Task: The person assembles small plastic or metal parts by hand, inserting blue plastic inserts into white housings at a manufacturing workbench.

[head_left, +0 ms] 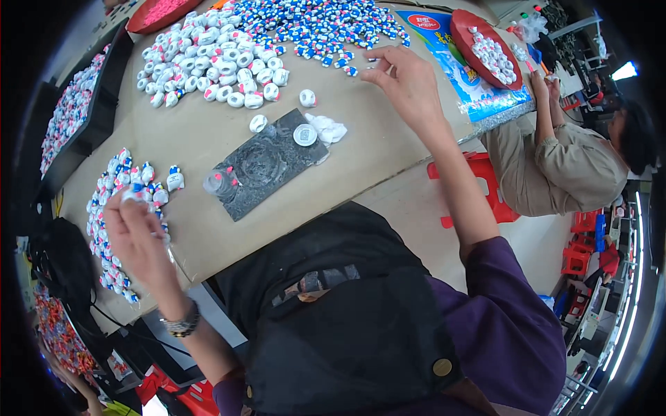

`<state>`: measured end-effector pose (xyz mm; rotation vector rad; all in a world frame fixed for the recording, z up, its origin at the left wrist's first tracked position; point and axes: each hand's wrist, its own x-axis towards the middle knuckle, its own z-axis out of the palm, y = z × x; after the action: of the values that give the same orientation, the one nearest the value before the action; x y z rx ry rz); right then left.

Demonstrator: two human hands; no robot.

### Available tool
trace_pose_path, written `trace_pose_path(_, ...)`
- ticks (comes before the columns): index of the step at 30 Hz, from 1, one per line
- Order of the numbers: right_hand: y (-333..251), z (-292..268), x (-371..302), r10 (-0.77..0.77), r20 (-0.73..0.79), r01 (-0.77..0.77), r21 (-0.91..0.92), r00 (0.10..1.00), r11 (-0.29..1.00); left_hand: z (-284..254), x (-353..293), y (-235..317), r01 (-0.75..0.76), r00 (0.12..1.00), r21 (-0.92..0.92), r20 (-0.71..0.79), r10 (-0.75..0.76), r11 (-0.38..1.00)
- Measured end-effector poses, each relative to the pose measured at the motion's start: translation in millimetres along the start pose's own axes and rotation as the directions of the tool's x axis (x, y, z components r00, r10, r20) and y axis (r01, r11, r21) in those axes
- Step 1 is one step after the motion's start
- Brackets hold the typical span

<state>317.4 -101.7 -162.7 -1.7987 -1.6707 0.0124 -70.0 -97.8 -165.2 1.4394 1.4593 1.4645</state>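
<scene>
My left hand (139, 239) is over a pile of small white-and-blue figurines (104, 208) at the left, its fingertips closed around one white-and-blue figurine (130, 195). One more figurine (175, 179) stands just right of that pile. My right hand (408, 83) reaches to the near edge of a heap of small blue-and-white pieces (312, 28), thumb and forefinger apart with nothing visible between them. A heap of rounded white pieces with pink bits (215, 66) lies left of the blue heap. Between my hands is a dark grey slab (274, 166).
On the slab are a small round container (305, 135) and a clear cup (215, 184); crumpled white tissue (327, 128) touches it. Red trays (454, 31) and a black bin (104, 90) flank the work area. A co-worker (576, 159) sits at the right near red stools (479, 184).
</scene>
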Motion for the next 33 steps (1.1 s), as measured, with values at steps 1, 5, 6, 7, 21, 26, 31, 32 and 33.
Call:
trace_pose_path(1, 13, 6, 4, -0.031, -0.001, 0.031, -0.066, 1.000, 0.997, -22, 18, -13, -0.046, 0.999, 0.139, 0.019, 0.044, 0.989)
trace_pose_path(5, 31, 13, 8, -0.099, 0.055, 0.110, -0.234, 0.994, 0.966, -40, 47, -25, -0.199, 0.965, 0.706, 0.021, 0.261, 0.680)
trace_pose_path(6, 32, 13, 8, -0.101, 0.061, 0.112, -0.229, 0.993, 0.967, -40, 50, -23, -0.119, 0.980, 0.740, -0.019, 0.197, 0.662)
trace_pose_path(7, 33, 11, 8, -0.092, 0.069, 0.106, -0.222, 0.993, 0.969, -39, 49, -20, -0.115, 0.981, 0.743, -0.020, 0.194, 0.659)
trace_pose_path(21, -56, 11, -21, -0.189, 0.313, -0.016, 0.553, 0.931, 0.833, 30, -45, 48, 0.727, 0.685, -0.660, 0.684, -0.250, 0.188)
trace_pose_path(26, -63, 20, -23, -0.234, 0.287, 0.067, 0.491, 0.929, 0.868, 47, -69, 42, 0.802, 0.588, -0.593, 0.768, -0.254, 0.064)
trace_pose_path(31, -59, 29, -27, -0.265, 0.233, 0.119, 0.499, 0.936, 0.859, 60, -74, 29, 0.810, 0.526, -0.561, 0.824, -0.211, -0.170)
trace_pose_path(32, -58, 30, -28, -0.293, 0.191, 0.168, 0.488, 0.937, 0.857, 62, -74, 33, 0.807, 0.529, -0.566, 0.820, -0.217, -0.169)
trace_pose_path(33, -57, 31, -29, -0.318, 0.151, 0.215, 0.472, 0.936, 0.855, 65, -73, 37, 0.805, 0.522, -0.572, 0.808, -0.273, -0.157)
